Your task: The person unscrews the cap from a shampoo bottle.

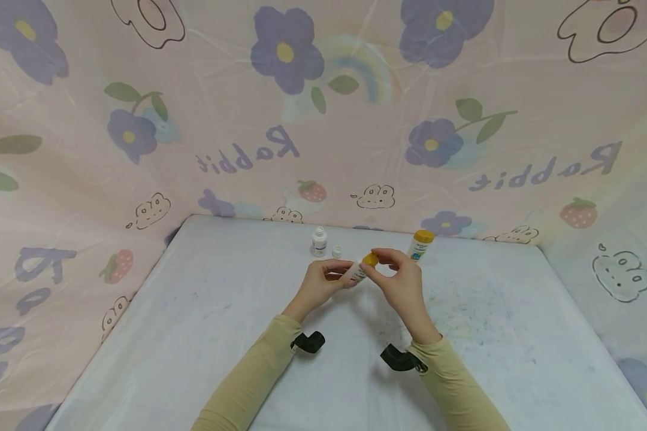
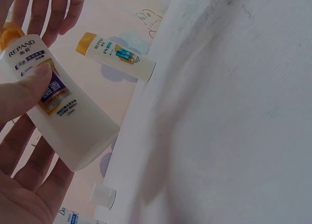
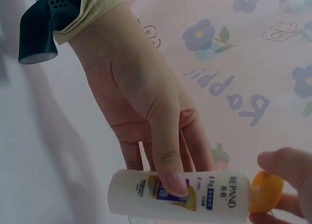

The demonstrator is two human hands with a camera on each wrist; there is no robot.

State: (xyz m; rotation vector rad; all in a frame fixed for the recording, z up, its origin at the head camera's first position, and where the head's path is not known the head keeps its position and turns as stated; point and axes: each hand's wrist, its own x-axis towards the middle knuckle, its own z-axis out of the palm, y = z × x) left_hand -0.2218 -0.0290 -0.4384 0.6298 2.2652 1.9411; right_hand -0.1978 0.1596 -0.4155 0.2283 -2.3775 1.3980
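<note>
Snug khaki sleeves [image 1: 242,383] stretch over a smudged, white-topped bench [image 1: 156,347], a dark, curved mount [image 1: 308,342] at each cuff, as a person handles a white bottle [image 2: 73,119] before soft, creased cloth [image 1: 350,120] printed with purple flowers and rabbits. Held above the bench and tilted, the bottle is smooth and gently tapered, marked REPAND over a purple-and-gold label. Its body lies in the left hand [image 1: 319,284], thumb pressed across the label and fingers behind; the right hand [image 1: 406,288] pinches the glossy orange cap [image 3: 267,193] at the neck between thumb and fingers.

Beyond the hands, from where I stand, a second white bottle [image 1: 419,246] with a yellow-orange top and blue-green label stands upright near the far edge of the bench. Left of it are a small, round-shouldered white bottle [image 1: 319,244] with a bare, narrow neck and, just beside that, a short white cap [image 2: 103,195].

Seen from the left wrist, the frame edge clips the orange cap and most of the small bottle; from the right wrist, much of the right hand is cut off. Finer print is unreadable, and how firmly the orange cap sits cannot be made out
</note>
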